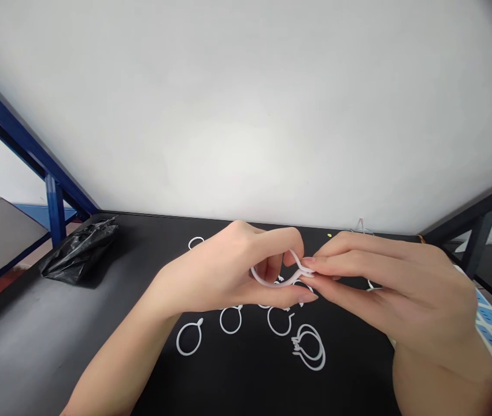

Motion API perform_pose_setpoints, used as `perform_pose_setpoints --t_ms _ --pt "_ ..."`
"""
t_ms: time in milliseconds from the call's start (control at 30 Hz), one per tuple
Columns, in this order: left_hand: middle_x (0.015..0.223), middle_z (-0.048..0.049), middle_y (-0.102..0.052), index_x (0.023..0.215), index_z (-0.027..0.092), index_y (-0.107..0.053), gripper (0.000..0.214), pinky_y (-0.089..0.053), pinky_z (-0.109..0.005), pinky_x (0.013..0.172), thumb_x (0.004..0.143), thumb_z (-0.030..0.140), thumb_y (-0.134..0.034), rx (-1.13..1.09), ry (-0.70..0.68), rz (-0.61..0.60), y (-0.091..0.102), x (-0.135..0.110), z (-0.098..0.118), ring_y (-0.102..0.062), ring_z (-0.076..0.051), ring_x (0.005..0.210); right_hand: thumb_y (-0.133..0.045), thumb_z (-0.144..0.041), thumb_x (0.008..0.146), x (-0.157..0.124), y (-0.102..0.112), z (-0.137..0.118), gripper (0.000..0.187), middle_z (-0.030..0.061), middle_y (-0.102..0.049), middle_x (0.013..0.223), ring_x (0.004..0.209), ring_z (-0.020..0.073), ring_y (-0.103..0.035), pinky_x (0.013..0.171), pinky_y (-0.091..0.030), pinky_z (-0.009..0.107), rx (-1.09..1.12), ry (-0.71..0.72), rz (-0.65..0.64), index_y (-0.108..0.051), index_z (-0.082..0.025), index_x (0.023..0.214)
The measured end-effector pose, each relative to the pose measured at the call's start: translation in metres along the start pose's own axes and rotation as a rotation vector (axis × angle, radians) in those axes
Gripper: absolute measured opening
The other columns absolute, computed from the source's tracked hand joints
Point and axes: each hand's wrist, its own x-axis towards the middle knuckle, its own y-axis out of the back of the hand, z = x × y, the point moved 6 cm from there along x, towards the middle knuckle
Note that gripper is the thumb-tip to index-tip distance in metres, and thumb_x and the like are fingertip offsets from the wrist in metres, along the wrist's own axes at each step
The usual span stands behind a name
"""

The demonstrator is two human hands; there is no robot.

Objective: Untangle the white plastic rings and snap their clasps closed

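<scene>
Left hand (258, 260), right hand (402, 283): clamped together on one white ring (275, 285)
Table (228, 378): black, more rings (322, 349) scattered, black bag (78, 254) left
Room: pale wall (246, 115) behind, blue frame (56, 209) left

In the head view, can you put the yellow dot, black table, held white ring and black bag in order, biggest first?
1. Black table
2. Black bag
3. Held white ring, partly hidden by fingers
4. Yellow dot

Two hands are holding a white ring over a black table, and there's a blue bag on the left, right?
Almost! The head view shows the bag on the left is black, not blue. The left hand and right hand do hold a white ring over the black table.
</scene>
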Motion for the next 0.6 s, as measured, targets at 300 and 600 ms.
perform_pose_setpoints --t_ms 300,600 --pt "0.057 0.0067 -0.054 0.084 0.019 -0.055 0.026 -0.039 -0.015 0.047 0.086 0.043 -0.062 0.076 -0.008 0.065 0.0023 -0.0009 0.0017 -0.048 -0.005 0.048 -0.066 -0.012 0.084 -0.0054 0.0073 0.0013 0.017 -0.0005 -0.074 0.084 0.063 0.0125 -0.068 0.055 -0.058 0.023 -0.051 0.017 0.041 -0.072 -0.027 0.09" --pt "0.054 0.0073 -0.051 0.083 0.018 -0.055 0.023 -0.037 -0.015 0.046 0.087 0.04 -0.062 0.12 -0.053 0.105 0.0034 -0.0011 0.0048 -0.044 -0.004 0.046 -0.067 -0.009 0.083 -0.0066 0.0095 0.0 0.018 -0.0016 -0.073 0.081 0.062 0.0126 -0.068 0.057 -0.059 0.024 -0.079 0.061 0.067 -0.07 -0.027 0.088"
